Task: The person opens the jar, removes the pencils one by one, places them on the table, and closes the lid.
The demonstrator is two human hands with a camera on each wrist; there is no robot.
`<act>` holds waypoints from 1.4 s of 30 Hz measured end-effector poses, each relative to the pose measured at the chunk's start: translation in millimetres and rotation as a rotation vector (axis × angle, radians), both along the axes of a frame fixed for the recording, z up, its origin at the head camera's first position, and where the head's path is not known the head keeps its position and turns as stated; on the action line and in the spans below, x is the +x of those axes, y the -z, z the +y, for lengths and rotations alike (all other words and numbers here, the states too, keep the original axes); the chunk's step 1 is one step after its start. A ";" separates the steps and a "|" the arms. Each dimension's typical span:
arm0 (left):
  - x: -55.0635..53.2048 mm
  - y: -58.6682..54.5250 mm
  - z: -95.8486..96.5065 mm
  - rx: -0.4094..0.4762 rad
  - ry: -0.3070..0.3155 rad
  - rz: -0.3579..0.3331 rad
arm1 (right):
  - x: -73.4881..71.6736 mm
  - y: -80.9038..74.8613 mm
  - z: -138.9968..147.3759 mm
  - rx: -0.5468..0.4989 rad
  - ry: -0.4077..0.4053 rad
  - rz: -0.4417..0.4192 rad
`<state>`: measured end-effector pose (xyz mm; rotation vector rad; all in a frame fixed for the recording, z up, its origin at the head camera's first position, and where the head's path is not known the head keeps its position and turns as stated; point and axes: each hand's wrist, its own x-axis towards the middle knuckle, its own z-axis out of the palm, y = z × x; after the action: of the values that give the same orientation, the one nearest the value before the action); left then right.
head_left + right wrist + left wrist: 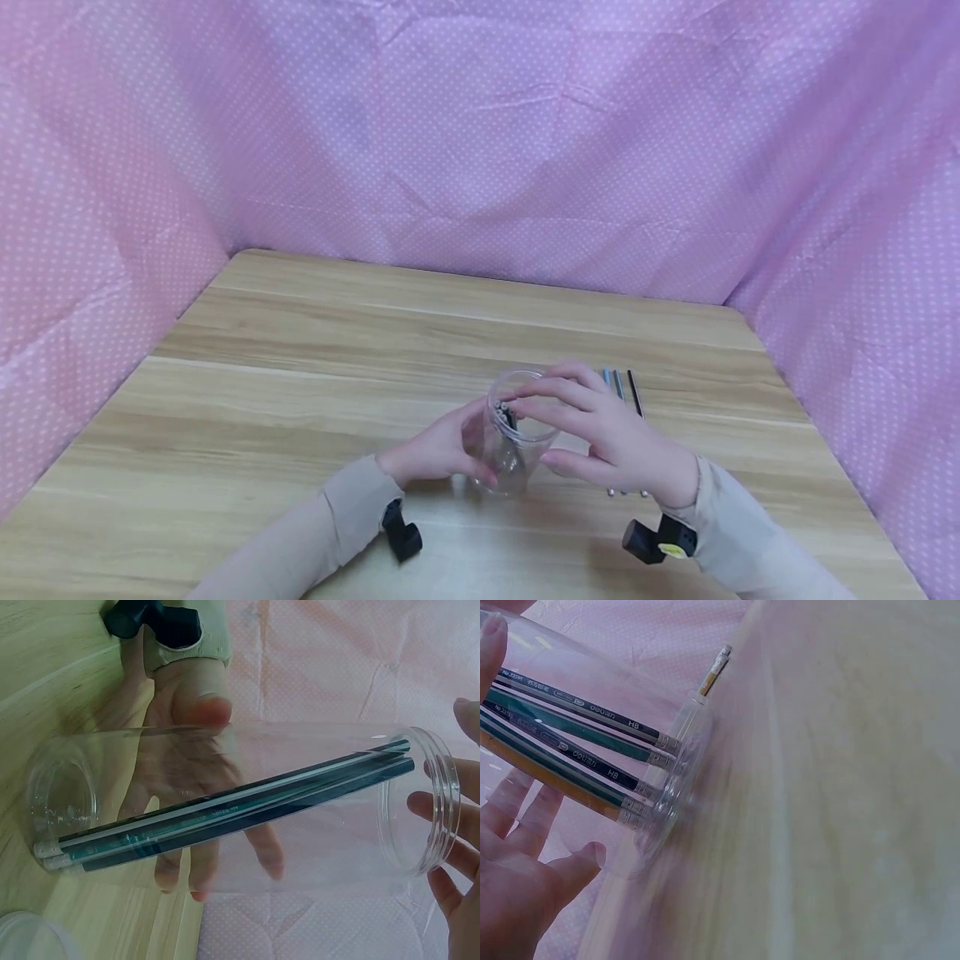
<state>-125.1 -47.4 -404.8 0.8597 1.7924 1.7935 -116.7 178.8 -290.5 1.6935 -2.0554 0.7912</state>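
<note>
A clear plastic jar (512,467) stands upright on the table, with several pencils (225,810) leaning inside it, eraser ends down. My left hand (438,446) holds the jar around its wall, the thumb on the near side and the fingers around the far side. Over the mouth and right side of the jar is my right hand (600,425), its fingers spread and loosely bent. Its fingertips (420,802) are right at the threaded rim, and no pencil shows in this hand. Dark wood, green and orange sides of the pencils show through the plastic in the left wrist view.
Three pencils (634,390) lie side by side on the wooden table (300,350), partly hidden behind my right hand. A clear round plastic piece (34,937) sits at the corner of the right wrist view. Pink dotted cloth (480,150) encloses the table's back and sides.
</note>
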 end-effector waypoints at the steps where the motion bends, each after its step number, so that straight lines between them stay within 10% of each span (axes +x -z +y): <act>1: 0.0 -0.2 0.0 -0.003 -0.002 0.001 | -0.1 0.2 0.4 -0.004 -0.002 0.006; 20: 3.1 0.8 2.9 0.014 0.006 -0.003 | 3.7 4.4 5.8 0.080 0.059 0.113; 42: 1.3 1.5 -0.1 -0.021 0.000 -0.010 | -3.3 -22.0 -14.2 0.105 0.235 -0.019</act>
<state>-123.8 -47.5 -406.3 0.8413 1.8019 1.7728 -120.1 164.6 -268.5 1.4635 -2.2912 0.6359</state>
